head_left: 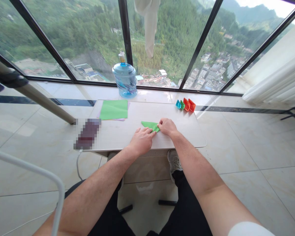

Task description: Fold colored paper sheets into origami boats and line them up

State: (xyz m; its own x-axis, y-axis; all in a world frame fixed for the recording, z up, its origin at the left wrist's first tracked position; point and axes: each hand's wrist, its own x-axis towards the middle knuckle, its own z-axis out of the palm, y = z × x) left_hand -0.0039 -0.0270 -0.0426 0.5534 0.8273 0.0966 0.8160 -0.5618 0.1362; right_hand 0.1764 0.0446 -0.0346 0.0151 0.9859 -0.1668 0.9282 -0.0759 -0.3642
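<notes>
Green folded paper (150,125) | table (182,134) centre | left hand (141,140) at 7 o'clock presses flat, fingers together | right hand (167,127) at 3 o'clock pinches edge

We wear a white short sleeve (250,229), and its rounded hem shows at five o'clock on our right upper arm. From there both forearms are bare down to the left hand (141,141) and the right hand (167,127). Plain black trousers (186,209) cover both our legs at six o'clock. Beyond the knees, toward twelve o'clock, a grey lace-up trainer (174,162) is on our right foot. A sliver of a second grey shoe (111,156) shows at eleven o'clock.
</notes>
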